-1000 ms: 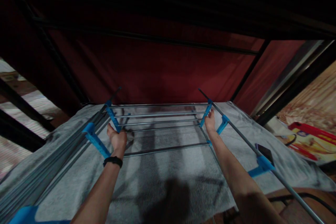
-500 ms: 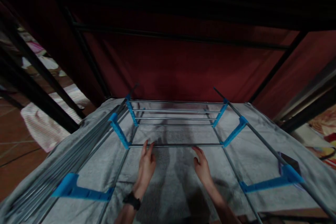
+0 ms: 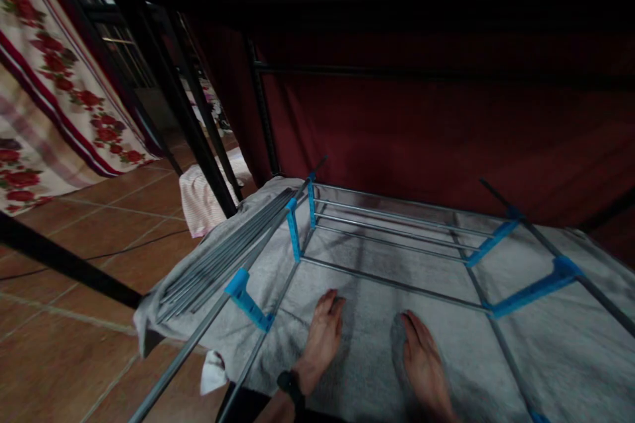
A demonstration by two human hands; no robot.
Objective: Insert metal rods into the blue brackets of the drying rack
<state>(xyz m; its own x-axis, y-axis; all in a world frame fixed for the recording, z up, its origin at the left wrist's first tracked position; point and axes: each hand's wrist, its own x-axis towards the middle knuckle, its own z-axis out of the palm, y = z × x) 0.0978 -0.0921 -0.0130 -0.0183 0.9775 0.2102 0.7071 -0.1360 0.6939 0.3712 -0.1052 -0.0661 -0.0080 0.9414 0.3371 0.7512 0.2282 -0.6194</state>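
Observation:
A rack frame of grey metal tubes with blue plastic brackets [image 3: 540,291] lies on a grey blanket [image 3: 370,357]. Several thin rods run across its far end, and a single crossbar [image 3: 391,283] spans the nearer pair of brackets. My left hand [image 3: 325,330], with a dark watch [image 3: 290,384] at the wrist, is a little short of this bar, empty, its fingers loosely stretched. To its right, my right hand [image 3: 424,360] is held over the blanket with fingers extended and nothing in them. Left of the frame, a bundle of loose metal rods [image 3: 231,251] rests on the blanket.
Dark metal posts [image 3: 171,92] stand at the left, and a dark red cloth [image 3: 397,132] hangs behind. A striped cloth [image 3: 201,201] hangs past the blanket's edge. Beyond lie a tiled floor [image 3: 114,291], a cable [image 3: 133,252] and a flowered curtain [image 3: 54,79].
The view has swung left, bringing in the flowered curtain and more floor. Both hands have drawn back from the crossbar, where their fingertips were before.

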